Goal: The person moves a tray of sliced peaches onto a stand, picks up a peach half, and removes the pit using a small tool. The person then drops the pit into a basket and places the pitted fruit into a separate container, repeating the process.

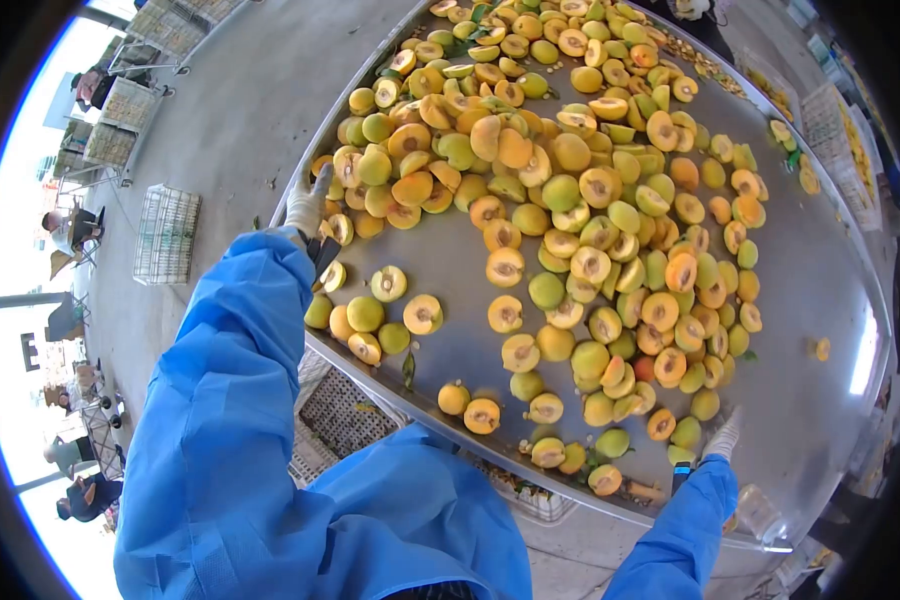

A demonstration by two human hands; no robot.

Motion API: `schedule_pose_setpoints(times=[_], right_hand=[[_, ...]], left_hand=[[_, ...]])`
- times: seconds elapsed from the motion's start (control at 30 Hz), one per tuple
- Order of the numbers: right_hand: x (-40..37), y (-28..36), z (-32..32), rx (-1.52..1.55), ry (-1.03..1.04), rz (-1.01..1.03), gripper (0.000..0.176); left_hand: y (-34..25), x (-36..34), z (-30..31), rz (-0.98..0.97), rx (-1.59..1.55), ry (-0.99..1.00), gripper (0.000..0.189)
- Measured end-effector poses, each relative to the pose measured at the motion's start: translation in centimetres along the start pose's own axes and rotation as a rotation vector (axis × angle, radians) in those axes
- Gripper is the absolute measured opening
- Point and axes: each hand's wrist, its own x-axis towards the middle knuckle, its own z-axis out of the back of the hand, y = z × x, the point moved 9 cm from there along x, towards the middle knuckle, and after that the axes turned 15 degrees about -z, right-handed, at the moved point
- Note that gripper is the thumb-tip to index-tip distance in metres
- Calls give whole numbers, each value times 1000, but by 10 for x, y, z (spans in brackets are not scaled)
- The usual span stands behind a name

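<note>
Halved yellow and green stone fruits (590,265), which look like apricots, lie heaped on a metal table (435,250), many showing brown pits or hollows. My left hand (306,205), in a pale glove, rests at the table's left edge, fingers stretched out against the fruits there. A dark band circles that wrist. My right hand (723,437), gloved too, lies flat with fingers extended beside the lower right side of the heap, near a green fruit (686,432). Neither hand visibly holds anything. Blue sleeves cover both arms.
A clear plastic container (760,515) stands at the table's near right corner. Crates (345,412) sit below the near edge, and a white crate (167,235) is on the floor at left. Seated people (73,230) and stacked crates (120,115) line the far left. Loose pits (705,62) lie along the far edge.
</note>
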Motion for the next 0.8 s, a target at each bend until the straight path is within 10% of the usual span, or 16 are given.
schedule_pose_setpoints(times=[0.3,0.47,0.57,0.8], right_hand=[[16,92,-166,-220,277,281,71],[-54,140,-293,-307,393,330,69],[-49,155,-353,-465,508,481,70],[-121,164,-413,-655,724,590,74]], left_hand=[[-11,103,-108,461,-472,123,67],[-69,112,-187,4,-390,474,55],[-113,88,-213,187,-438,558,54],[-193,42,-295,-74,-456,746,54]])
